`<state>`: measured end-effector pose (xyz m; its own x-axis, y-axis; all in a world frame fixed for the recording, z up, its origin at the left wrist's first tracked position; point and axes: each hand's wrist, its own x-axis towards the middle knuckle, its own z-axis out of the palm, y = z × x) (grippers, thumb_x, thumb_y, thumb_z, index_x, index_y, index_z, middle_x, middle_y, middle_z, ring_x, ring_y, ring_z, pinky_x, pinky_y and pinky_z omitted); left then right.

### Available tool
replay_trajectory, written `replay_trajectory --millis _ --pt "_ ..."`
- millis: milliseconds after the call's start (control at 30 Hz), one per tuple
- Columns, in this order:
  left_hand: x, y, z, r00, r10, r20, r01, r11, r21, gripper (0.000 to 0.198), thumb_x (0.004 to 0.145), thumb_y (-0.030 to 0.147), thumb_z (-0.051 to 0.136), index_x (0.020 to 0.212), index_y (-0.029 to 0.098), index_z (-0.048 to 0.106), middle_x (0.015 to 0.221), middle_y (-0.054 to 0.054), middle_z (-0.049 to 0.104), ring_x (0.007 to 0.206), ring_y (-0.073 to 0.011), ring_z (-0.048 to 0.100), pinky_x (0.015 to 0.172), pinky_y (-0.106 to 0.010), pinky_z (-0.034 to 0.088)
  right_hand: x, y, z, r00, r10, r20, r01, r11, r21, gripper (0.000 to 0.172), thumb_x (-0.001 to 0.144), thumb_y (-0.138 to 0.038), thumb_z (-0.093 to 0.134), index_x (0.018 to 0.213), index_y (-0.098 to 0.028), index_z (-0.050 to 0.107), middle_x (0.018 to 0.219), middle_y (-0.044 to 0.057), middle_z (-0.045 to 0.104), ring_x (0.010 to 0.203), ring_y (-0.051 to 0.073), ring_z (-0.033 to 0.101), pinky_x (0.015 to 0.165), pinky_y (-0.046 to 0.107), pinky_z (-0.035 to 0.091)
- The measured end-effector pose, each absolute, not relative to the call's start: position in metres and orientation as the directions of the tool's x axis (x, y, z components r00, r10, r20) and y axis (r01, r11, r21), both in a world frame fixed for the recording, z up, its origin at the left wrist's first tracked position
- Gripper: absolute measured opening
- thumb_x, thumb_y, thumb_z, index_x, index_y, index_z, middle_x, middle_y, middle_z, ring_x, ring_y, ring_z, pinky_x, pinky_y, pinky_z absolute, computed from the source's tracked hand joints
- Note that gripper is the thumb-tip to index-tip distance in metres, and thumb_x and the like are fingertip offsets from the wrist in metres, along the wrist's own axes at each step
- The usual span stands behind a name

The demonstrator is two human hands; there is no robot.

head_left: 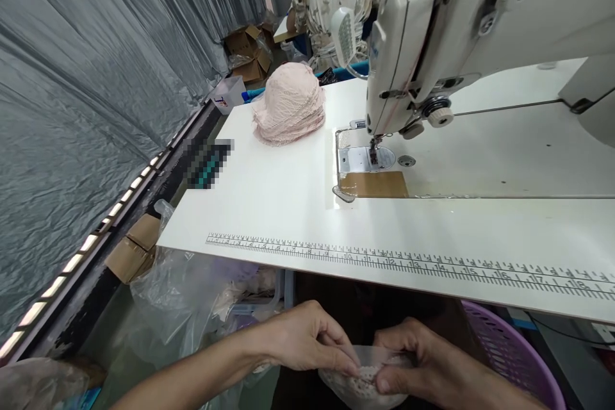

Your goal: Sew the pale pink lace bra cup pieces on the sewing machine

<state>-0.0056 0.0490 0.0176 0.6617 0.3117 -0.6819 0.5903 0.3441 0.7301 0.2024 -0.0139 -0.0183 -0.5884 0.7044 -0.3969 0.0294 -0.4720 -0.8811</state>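
Note:
Below the table's front edge, my left hand [314, 343] pinches the left side of a pale lace bra cup [368, 391], its thumb and fingers pressed together. My right hand [425, 362] grips the same cup from the right, with the thumb lying on top. The cup looks rounded, with sheer edging and a lacy middle; its lower part runs out of the frame. A stack of pale pink lace cups [291, 102] sits on the white sewing table [269, 198], well beyond both hands.
A sewing machine [398, 57] stands on the right, its needle above the metal plate [358, 159]. A ruler scale [384, 257] runs along the table's front. Beneath are a purple basket [514, 352] and plastic bags [177, 295]. Another person [336, 0] sits behind the table.

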Motion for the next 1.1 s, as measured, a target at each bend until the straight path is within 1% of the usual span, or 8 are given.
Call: replay_trajectory --millis 167,233,333,467,600,767,967,1100 --pt "-0.002 0.051 0.016 0.635 0.310 -0.708 0.597 0.384 0.704 0.035 0.065 0.044 0.073 0.084 0.014 0.074 0.058 0.001 0.058 0.047 -0.0042 0.041 0.044 -0.015 0.030 0.204 -0.011 -0.020 -0.629 0.661 -0.409 0.048 -0.492 -0.870 0.031 0.068 -0.042 0.072 0.068 -0.012 0.063 0.058 -0.003 0.047 0.056 0.008 0.039 0.052 0.019 0.027" --pt "-0.003 0.052 0.017 0.643 0.316 -0.697 0.577 0.399 0.713 0.039 0.066 0.048 0.071 0.084 0.014 0.074 0.060 0.000 0.058 0.049 -0.0045 0.042 0.047 -0.015 0.033 0.203 -0.011 -0.021 -0.630 0.652 -0.421 0.058 -0.501 -0.863 0.032 0.068 -0.043 0.072 0.066 -0.012 0.061 0.058 -0.003 0.045 0.056 0.007 0.037 0.051 0.020 0.026" --pt "-0.007 0.053 0.017 0.676 0.314 -0.666 0.552 0.383 0.741 0.043 0.069 0.052 0.068 0.088 0.014 0.073 0.067 -0.002 0.063 0.058 -0.0073 0.052 0.056 -0.017 0.040 0.203 -0.011 -0.023 -0.605 0.661 -0.444 0.061 -0.518 -0.853 0.038 0.068 -0.049 0.070 0.065 -0.012 0.059 0.057 -0.004 0.042 0.055 0.008 0.036 0.051 0.020 0.025" --pt "-0.014 0.052 0.015 0.702 0.256 -0.664 0.564 0.369 0.739 0.046 0.058 0.051 0.076 0.088 0.016 0.073 0.069 -0.001 0.067 0.065 -0.0097 0.058 0.066 -0.018 0.044 0.209 -0.010 -0.022 -0.593 0.629 -0.503 0.049 -0.595 -0.802 0.043 0.063 -0.052 0.073 0.065 -0.012 0.059 0.058 -0.002 0.047 0.055 0.009 0.040 0.052 0.021 0.027" --pt "-0.018 0.051 0.009 0.724 0.264 -0.637 0.535 0.368 0.761 0.035 0.064 0.047 0.073 0.083 0.018 0.074 0.067 0.000 0.067 0.066 -0.0101 0.060 0.065 -0.016 0.044 0.214 -0.012 -0.022 -0.570 0.611 -0.549 0.089 -0.619 -0.781 0.042 0.060 -0.052 0.075 0.064 -0.014 0.060 0.058 -0.003 0.046 0.056 0.008 0.038 0.052 0.020 0.027" --pt "-0.019 0.053 0.007 0.761 0.216 -0.612 0.504 0.398 0.767 0.038 0.065 0.050 0.072 0.088 0.020 0.074 0.069 0.002 0.068 0.069 -0.0103 0.063 0.067 -0.016 0.046 0.215 -0.015 -0.026 -0.592 0.610 -0.527 0.078 -0.607 -0.791 0.039 0.065 -0.052 0.072 0.065 -0.014 0.061 0.058 -0.003 0.048 0.056 0.008 0.039 0.053 0.020 0.028" --pt "-0.023 0.060 0.005 0.855 0.107 -0.508 0.400 0.486 0.777 0.052 0.062 0.055 0.071 0.098 0.019 0.071 0.083 0.002 0.071 0.090 -0.0135 0.065 0.083 -0.016 0.046 0.211 -0.011 -0.025 -0.635 0.598 -0.490 0.047 -0.603 -0.796 0.039 0.067 -0.052 0.071 0.066 -0.014 0.063 0.059 -0.001 0.050 0.057 0.009 0.044 0.053 0.020 0.032" --pt "-0.027 0.065 0.005 0.844 0.009 -0.536 0.459 0.504 0.732 0.058 0.058 0.052 0.075 0.104 0.017 0.068 0.090 0.001 0.070 0.098 -0.0171 0.063 0.082 -0.017 0.047 0.211 -0.011 -0.023 -0.658 0.601 -0.455 0.027 -0.584 -0.811 0.035 0.073 -0.049 0.067 0.068 -0.014 0.065 0.062 0.000 0.051 0.058 0.009 0.045 0.055 0.020 0.033"
